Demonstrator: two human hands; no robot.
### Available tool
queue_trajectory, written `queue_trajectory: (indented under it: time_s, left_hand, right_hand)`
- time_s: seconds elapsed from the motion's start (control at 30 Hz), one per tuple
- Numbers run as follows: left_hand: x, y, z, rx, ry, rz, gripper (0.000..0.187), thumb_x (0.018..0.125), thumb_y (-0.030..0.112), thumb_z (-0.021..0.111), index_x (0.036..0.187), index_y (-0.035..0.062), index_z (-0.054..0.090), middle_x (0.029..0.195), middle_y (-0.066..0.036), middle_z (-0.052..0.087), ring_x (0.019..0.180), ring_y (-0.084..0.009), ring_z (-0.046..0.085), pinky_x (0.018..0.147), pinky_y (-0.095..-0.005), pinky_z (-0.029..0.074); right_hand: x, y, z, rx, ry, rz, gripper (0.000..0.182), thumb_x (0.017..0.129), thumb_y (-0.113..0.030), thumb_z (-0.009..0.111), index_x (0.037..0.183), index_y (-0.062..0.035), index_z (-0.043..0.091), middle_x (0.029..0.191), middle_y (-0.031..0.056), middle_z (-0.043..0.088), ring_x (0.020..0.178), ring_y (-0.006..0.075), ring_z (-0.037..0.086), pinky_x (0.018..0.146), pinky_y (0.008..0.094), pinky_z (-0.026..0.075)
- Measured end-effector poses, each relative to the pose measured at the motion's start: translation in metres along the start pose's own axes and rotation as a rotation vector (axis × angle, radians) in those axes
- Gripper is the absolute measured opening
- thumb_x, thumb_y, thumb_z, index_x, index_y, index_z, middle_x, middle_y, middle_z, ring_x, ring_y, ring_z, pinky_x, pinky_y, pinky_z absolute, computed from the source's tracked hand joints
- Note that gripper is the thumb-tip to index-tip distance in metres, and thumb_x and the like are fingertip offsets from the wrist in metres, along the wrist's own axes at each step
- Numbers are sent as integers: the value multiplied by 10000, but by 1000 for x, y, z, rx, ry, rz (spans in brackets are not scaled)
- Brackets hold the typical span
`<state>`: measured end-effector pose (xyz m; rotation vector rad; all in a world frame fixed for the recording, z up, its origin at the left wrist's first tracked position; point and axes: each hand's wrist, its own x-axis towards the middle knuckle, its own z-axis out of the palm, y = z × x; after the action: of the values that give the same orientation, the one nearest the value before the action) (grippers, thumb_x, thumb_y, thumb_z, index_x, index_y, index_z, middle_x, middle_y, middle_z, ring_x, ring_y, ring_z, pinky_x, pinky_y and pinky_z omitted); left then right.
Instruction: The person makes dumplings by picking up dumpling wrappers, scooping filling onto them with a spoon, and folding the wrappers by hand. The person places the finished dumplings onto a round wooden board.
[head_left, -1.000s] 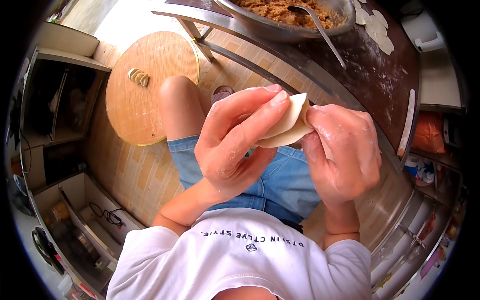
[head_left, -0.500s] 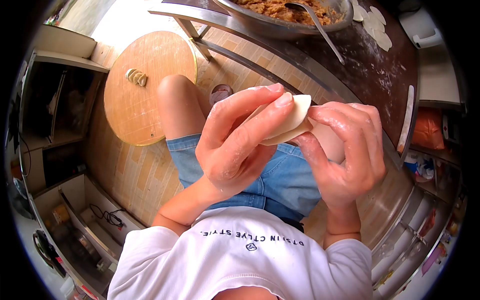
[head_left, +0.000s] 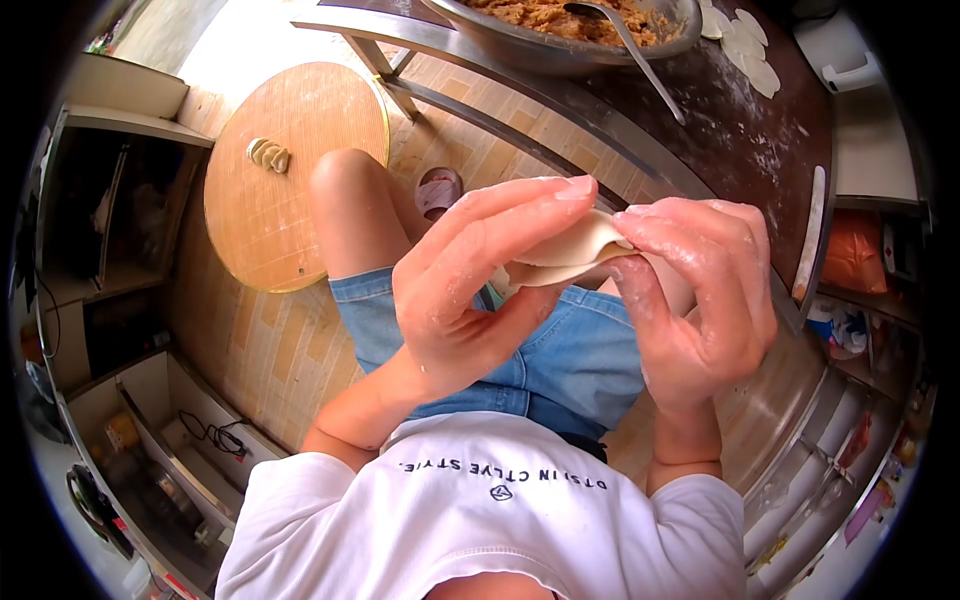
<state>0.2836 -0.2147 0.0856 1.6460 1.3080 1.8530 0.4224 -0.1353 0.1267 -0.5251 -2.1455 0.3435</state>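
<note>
A folded dumpling (head_left: pixel 572 250) of pale dough is held between my two hands, above my lap. My left hand (head_left: pixel 480 270) cradles it from the left, fingers along its far side and thumb underneath. At its right end, my right hand (head_left: pixel 695 285) pinches the dough edge between thumb and fingertips. Flour dusts both hands. Whatever lies inside the dough is hidden. Beyond my hands, a metal bowl (head_left: pixel 560 62) of orange-brown filling (head_left: pixel 530 22) stands on the dark table, with a spoon (head_left: pixel 640 65) resting in it.
Flat dough wrappers (head_left: pixel 748 55) lie on the floured dark table (head_left: pixel 740 140) at upper right. On the left, a round wooden board (head_left: pixel 290 220) carries several finished dumplings (head_left: pixel 268 155) in a row. Open cabinets (head_left: pixel 140 210) line the left side; shelves (head_left: pixel 810 490) stand at right.
My right thumb and fingers have closed onto the right end of the dough edge, which was more open before. My left fingers have straightened over it.
</note>
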Motion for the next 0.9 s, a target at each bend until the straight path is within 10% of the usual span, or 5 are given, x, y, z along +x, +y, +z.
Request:
queue_trajectory:
  time_s: [0.2, 0.4, 0.9]
  left_hand:
    - [-2, 17, -2, -41, -51, -214, 402, 805, -70, 564, 1183, -99, 431, 1229, -256, 478, 1097, -260, 529, 913, -319, 439]
    - [2, 16, -4, -61, -85, -239, 398, 794, -107, 541, 1179, -99, 440, 1227, -248, 484, 1097, -263, 530, 910, -315, 443]
    - [11, 17, -11, -42, -193, -151, 469, 692, -143, 580, 1142, -38, 505, 1107, -213, 553, 999, -226, 568, 813, -279, 484]
  right_hand:
    - [-6, 3, 1, -174, 8, -76, 216, 655, -135, 743, 825, -52, 639, 805, 61, 617, 721, 222, 547, 653, 305, 448]
    - [3, 0, -1, 91, -30, 173, 289, 665, -177, 747, 859, -31, 590, 839, 86, 608, 788, 235, 542, 727, 322, 441]
    - [-2, 3, -2, -7, -40, -84, 182, 733, -175, 703, 809, -61, 583, 786, 45, 605, 751, 232, 508, 719, 362, 421]
